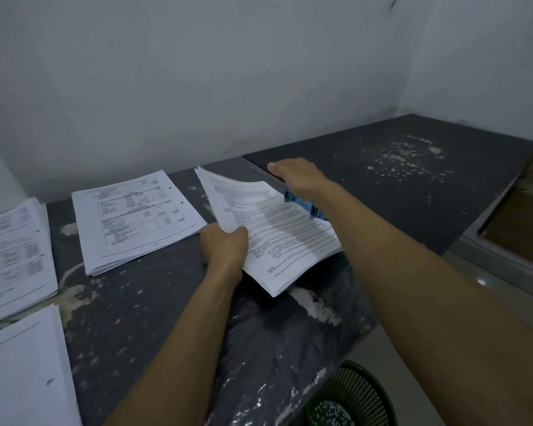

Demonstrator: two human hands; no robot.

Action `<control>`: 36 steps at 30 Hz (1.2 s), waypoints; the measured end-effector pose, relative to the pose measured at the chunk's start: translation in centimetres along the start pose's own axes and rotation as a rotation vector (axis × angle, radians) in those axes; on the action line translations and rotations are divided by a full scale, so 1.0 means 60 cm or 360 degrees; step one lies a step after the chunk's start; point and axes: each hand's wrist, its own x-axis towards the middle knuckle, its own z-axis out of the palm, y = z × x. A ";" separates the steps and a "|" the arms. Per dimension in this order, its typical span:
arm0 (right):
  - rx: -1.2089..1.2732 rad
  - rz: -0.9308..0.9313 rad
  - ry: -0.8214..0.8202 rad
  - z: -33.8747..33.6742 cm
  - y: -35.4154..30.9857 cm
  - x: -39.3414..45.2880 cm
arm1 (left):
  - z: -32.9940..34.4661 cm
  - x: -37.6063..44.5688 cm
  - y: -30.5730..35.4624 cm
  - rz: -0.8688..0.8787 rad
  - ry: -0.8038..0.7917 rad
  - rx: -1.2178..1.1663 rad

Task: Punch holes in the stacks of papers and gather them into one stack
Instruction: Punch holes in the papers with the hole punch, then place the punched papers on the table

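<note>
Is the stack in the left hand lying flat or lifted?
Lifted: the left hand raises the paper stack's near edge; its far edge sits at the blue hole punch.

Two bare forearms, no sleeves, watch or rings showing; left hand (225,247), right hand (299,176).

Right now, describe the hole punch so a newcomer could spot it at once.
Start at the dark worktop along the white wall. Follow the right hand pressing down near the far edge: the blue hole punch sits under it, gripping the side of the paper stack held by the left hand. It is the only blue item among white papers.
</note>
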 end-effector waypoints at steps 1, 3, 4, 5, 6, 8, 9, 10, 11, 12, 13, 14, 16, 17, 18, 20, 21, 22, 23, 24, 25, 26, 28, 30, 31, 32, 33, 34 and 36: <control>0.0006 -0.0008 -0.0001 0.000 0.001 0.000 | -0.006 0.003 0.004 0.0021 0.0015 -0.0006; 0.0058 -0.0025 0.0005 0.002 0.005 0.002 | -0.020 0.007 0.015 0.0052 0.0041 -0.0064; 0.0117 -0.0023 0.0027 0.002 0.009 0.004 | -0.027 0.010 0.019 0.0061 0.0050 -0.0090; 0.0181 -0.0005 0.0049 0.003 0.011 0.005 | -0.033 0.014 0.021 0.0066 0.0064 -0.0111; 0.0232 0.0016 0.0061 0.005 0.013 0.006 | -0.040 0.018 0.024 0.0076 0.0085 -0.0129; 0.0276 0.0038 0.0071 0.007 0.014 0.006 | -0.052 0.027 0.027 0.0110 0.0147 -0.0163; 0.0292 0.0051 0.0072 0.008 0.013 0.007 | -0.057 0.031 0.030 0.0125 0.0177 -0.0177; 0.0303 0.0068 0.0070 0.009 0.010 0.008 | -0.062 0.034 0.033 0.0150 0.0204 -0.0193; 0.0302 0.0081 0.0069 0.009 0.007 0.009 | -0.066 0.037 0.038 0.0177 0.0225 -0.0211; 0.0280 0.0088 0.0085 0.009 0.003 0.009 | -0.070 0.039 0.042 0.0203 0.0240 -0.0227; 0.0223 0.0096 0.0120 0.009 0.000 0.012 | -0.073 0.041 0.046 0.0230 0.0249 -0.0242; 0.0135 0.0092 0.0169 0.008 -0.004 0.012 | -0.075 0.042 0.049 0.0256 0.0252 -0.0257; -0.0026 0.0059 0.0326 0.011 -0.011 0.012 | -0.077 0.041 0.053 0.0293 0.0253 -0.0281; -0.0052 0.0017 0.0415 0.015 -0.015 0.009 | -0.076 0.040 0.054 0.0300 0.0253 -0.0290; -0.0030 -0.0036 0.0480 0.019 -0.019 0.004 | -0.075 0.038 0.055 0.0306 0.0248 -0.0300; 0.0188 -0.0161 0.0523 0.022 -0.029 -0.005 | -0.075 0.034 0.062 0.0322 0.0234 -0.0337; 0.0345 -0.0207 0.0514 0.020 -0.035 -0.010 | -0.076 0.033 0.066 0.0328 0.0222 -0.0364; 0.0490 -0.0227 0.0503 0.015 -0.042 -0.015 | -0.079 0.033 0.072 0.0333 0.0213 -0.0392; 0.0607 -0.0249 0.0491 0.008 -0.047 -0.020 | -0.082 0.032 0.079 0.0338 0.0204 -0.0418; 0.0688 -0.0275 0.0490 0.000 -0.052 -0.027 | -0.085 0.031 0.087 0.0345 0.0192 -0.0444; 0.0763 -0.0304 0.0482 -0.008 -0.056 -0.034 | -0.089 0.031 0.093 0.0353 0.0171 -0.0474; 0.0824 -0.0329 0.0469 -0.016 -0.059 -0.040 | -0.094 0.031 0.100 0.0360 0.0143 -0.0504; 0.0937 -0.0355 0.0431 -0.029 -0.066 -0.053 | -0.101 0.029 0.112 0.0362 0.0084 -0.0539; 0.1007 -0.0366 0.0407 -0.038 -0.070 -0.064 | -0.105 0.028 0.123 0.0347 0.0042 -0.0568; 0.1022 -0.0368 0.0406 -0.041 -0.073 -0.070 | -0.107 0.028 0.130 0.0340 0.0028 -0.0577; 0.1024 -0.0376 0.0413 -0.042 -0.074 -0.075 | -0.109 0.028 0.139 0.0341 0.0020 -0.0582; 0.1040 -0.0380 0.0418 -0.043 -0.076 -0.080 | -0.111 0.027 0.148 0.0350 0.0008 -0.0576; 0.1057 -0.0380 0.0425 -0.044 -0.077 -0.084 | -0.113 0.026 0.157 0.0360 -0.0010 -0.0559; 0.1088 -0.0360 0.0429 -0.046 -0.080 -0.096 | -0.119 0.018 0.176 0.0388 -0.0060 -0.0501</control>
